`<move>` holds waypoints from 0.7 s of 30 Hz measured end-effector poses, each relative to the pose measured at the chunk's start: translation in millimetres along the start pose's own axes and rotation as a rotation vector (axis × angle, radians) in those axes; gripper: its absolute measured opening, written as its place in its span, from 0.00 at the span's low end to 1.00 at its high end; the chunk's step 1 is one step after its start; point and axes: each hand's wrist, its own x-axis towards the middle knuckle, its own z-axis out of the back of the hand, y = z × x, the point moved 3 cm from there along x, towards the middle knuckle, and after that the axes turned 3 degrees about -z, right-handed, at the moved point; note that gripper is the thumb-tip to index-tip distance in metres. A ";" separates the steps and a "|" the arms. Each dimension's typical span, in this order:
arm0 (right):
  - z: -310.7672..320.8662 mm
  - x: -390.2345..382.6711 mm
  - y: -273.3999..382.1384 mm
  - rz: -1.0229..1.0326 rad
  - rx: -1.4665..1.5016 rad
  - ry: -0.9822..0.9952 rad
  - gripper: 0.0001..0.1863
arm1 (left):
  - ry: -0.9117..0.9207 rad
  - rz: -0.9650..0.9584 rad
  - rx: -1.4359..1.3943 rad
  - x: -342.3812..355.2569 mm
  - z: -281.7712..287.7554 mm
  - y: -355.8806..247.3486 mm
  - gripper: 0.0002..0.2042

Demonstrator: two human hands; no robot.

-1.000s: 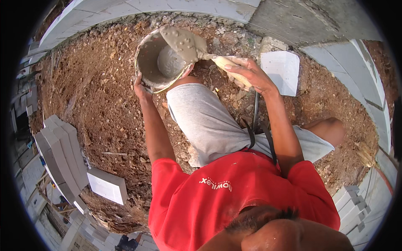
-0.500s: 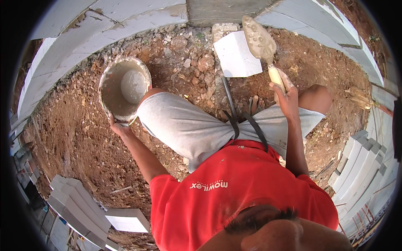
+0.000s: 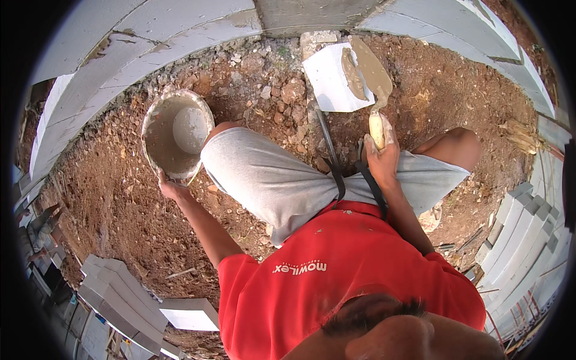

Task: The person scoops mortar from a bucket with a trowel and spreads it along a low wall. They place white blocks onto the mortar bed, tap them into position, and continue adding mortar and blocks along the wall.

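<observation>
My left hand point(image 3: 171, 187) grips the lower rim of a mortar-smeared bucket point(image 3: 157, 135), which has grey slurry at its bottom and sits beside my left knee. My right hand point(image 3: 384, 155) is wrapped round the pale handle of a trowel point(image 3: 377, 129). The mortar-covered blade point(image 3: 378, 72) is at the right edge of a white block point(image 3: 324, 81), and a strip of grey mortar point(image 3: 355, 78) lies along that edge. A dark metal bar point(image 3: 324, 129) runs from below the block toward black straps at my lap.
Light-block walls point(image 3: 198, 27) curve round the top and sides over rubble-strewn soil point(image 3: 102, 204). Blocks are stacked at lower left point(image 3: 120, 294) and right point(image 3: 510, 234), with a loose block point(image 3: 189, 315) at lower left. Another person's legs point(image 3: 39, 231) show at the far left edge.
The trowel swung right from the bucket, then came down onto the block's edge, where mortar now shows. My right hand moved slightly toward me; the bucket stands lower and left of its first position.
</observation>
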 end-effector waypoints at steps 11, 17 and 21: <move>4.8 22.0 -22.2 -0.112 -0.001 0.012 0.30 | -0.045 -0.118 0.059 -12.2 -3.5 -1.2 0.18; -5.6 9.1 -20.7 -0.153 0.072 0.007 0.28 | 0.034 -0.147 -0.003 -6.7 3.9 5.3 0.18; -30.4 27.7 45.5 -0.175 0.285 0.279 0.28 | -0.080 -0.209 0.073 -2.8 -1.1 4.2 0.16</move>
